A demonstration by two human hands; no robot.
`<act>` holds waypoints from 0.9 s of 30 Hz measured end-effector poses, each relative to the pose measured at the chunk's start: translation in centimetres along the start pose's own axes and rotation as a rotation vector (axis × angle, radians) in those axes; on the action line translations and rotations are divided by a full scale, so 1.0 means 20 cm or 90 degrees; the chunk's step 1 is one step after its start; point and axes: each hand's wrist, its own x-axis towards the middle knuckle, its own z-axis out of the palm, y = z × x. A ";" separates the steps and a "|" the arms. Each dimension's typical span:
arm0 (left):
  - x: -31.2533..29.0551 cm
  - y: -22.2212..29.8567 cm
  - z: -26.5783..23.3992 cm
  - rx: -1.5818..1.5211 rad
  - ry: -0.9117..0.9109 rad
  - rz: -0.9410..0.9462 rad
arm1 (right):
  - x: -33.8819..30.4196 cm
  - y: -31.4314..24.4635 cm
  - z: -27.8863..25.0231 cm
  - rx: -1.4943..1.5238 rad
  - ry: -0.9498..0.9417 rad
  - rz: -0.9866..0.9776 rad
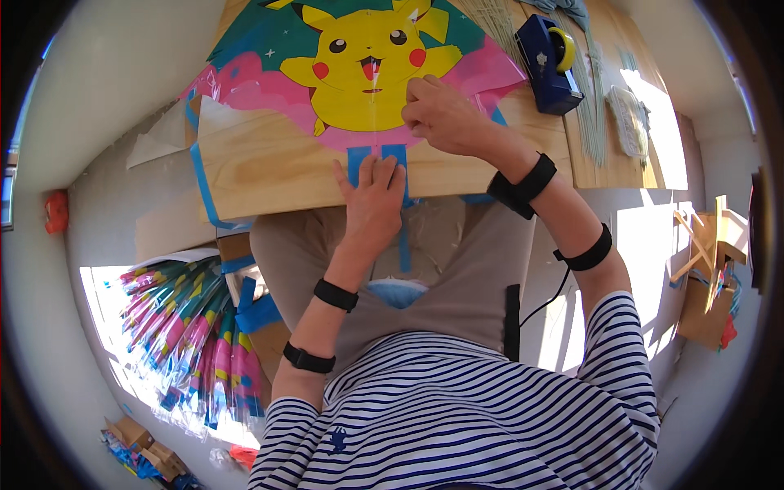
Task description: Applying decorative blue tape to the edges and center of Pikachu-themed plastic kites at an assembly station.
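Note:
A kite sail point(359, 90), printed with a yellow cartoon figure on pink and green, lies across the wooden table point(269, 163). My left hand point(376, 196) rests at the table's near edge, fingers stretched out and lying flat over the lower tip of the sail and the blue strips point(357, 162) there. Up and to the right, my right hand point(445, 118) is over the figure's lower right side. Its fingers are curled together in a pinch; whatever they may hold is hidden.
On the right stand a dark blue tape dispenser point(549, 69) with a yellow roll, thin pale rods point(590, 122) and a clear plastic tray point(629, 121). Folded colourful kites point(192, 327) lie in a heap at lower left. A cardboard box point(706, 306) stands at far right.

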 end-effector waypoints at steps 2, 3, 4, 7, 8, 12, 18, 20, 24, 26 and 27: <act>0.00 0.00 0.01 0.009 0.013 0.000 | 0.09 -0.06 0.08 -0.064 -0.057 -0.042; 0.00 0.00 0.01 0.013 0.022 0.000 | 0.13 -0.07 0.11 -0.092 -0.077 -0.059; 0.00 0.00 0.02 0.015 0.026 -0.003 | 0.16 -0.07 0.13 -0.121 -0.098 -0.077; -0.01 0.01 0.02 0.014 0.038 -0.012 | 0.21 -0.06 0.16 -0.150 -0.131 -0.110; -0.01 0.01 0.02 0.010 0.044 -0.016 | 0.22 -0.06 0.17 -0.157 -0.134 -0.114; -0.01 0.01 0.02 0.004 0.064 -0.014 | 0.22 -0.05 0.21 -0.175 -0.164 -0.120; -0.01 0.00 0.01 0.001 0.062 -0.009 | 0.25 -0.05 0.23 -0.185 -0.182 -0.146; -0.01 0.00 0.01 0.005 0.063 -0.007 | 0.26 -0.05 0.24 -0.190 -0.181 -0.150; -0.01 0.00 0.01 0.001 0.058 -0.005 | 0.26 -0.05 0.24 -0.194 -0.188 -0.146; -0.01 0.00 0.01 0.006 0.057 -0.001 | 0.26 -0.05 0.25 -0.195 -0.191 -0.146; -0.01 0.00 0.01 0.008 0.057 0.001 | 0.26 -0.05 0.25 -0.196 -0.190 -0.146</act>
